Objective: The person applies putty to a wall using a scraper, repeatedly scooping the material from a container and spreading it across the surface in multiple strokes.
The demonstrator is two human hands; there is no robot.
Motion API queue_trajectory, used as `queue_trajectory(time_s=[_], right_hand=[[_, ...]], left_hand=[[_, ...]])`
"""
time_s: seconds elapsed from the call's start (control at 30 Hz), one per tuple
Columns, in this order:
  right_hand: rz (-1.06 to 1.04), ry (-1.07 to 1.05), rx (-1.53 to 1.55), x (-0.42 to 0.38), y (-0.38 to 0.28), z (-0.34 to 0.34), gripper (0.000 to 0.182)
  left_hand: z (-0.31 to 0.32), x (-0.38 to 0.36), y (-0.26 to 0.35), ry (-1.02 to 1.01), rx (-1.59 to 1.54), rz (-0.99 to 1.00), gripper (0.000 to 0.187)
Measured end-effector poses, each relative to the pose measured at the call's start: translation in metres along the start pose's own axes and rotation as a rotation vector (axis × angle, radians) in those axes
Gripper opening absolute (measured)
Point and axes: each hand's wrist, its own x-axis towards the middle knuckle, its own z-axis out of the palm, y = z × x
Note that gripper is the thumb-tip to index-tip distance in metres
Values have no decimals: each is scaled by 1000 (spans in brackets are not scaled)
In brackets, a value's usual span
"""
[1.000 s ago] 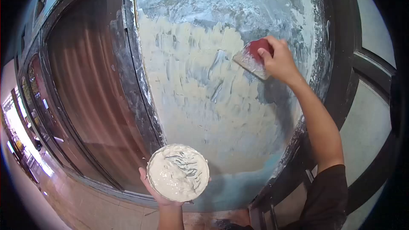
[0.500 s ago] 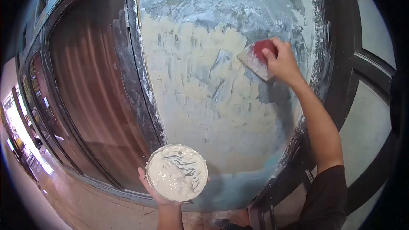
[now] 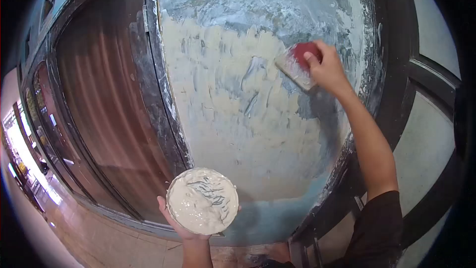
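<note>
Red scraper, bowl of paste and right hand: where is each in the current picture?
Red scraper (image 3: 296, 65): head view, blade.
Bowl of paste (image 3: 197, 208): head view, paste surface.
Right hand (image 3: 328, 69): head view, back.

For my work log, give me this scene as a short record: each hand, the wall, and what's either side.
Left hand: holds up a round container of creamy paste, its surface streaked
Right hand: grips a red-topped scraper, its blade at the wall
Wall: cream coat across the middle, patchy; bluish-grey above, blue strip below
Left side: dark-framed door, reddish-brown curtain-like folds showing
Right side: dark frame with pale panels
</note>
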Motion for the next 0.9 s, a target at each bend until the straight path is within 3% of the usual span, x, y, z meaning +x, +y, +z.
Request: queue_trajectory(time_s=[0.1, 0.23, 0.33, 0.43, 0.5, 0.53, 0.6, 0.77, 0.83, 0.9], right_hand=[[-25, -219, -84, -18, -20, 3, 35], [-29, -62, -152, 3, -19, 4, 36], [46, 91, 65, 39, 10, -4, 32], [47, 71, 264, 34, 15, -16, 29], [-35, 16, 184, 20, 25, -11, 31], [-24, -5, 96, 10, 29, -3, 32], [-58, -63, -7, -13, 16, 2, 31], [-134, -130, 66, -36, -21, -4, 19], [-431, -176, 182, -43, -37, -13, 19], [-694, -275, 65, -56, -53, -23, 25]], left_hand=[[1, -1, -1, 7, 12, 9, 97], [6, -2, -2, 11, 30, 3, 97], [3, -2, -3, -34, 8, -3, 96], [1, -5, -1, -38, -16, 8, 95], [-4, -4, 2, -56, 256, 78, 94], [8, -7, -1, -9, 33, 76, 93], [12, -7, -1, 14, 20, 66, 93], [8, 1, -7, -6, 22, 12, 94], [6, 4, -11, -30, 25, -14, 95], [10, 5, -13, -14, -12, -20, 95]])
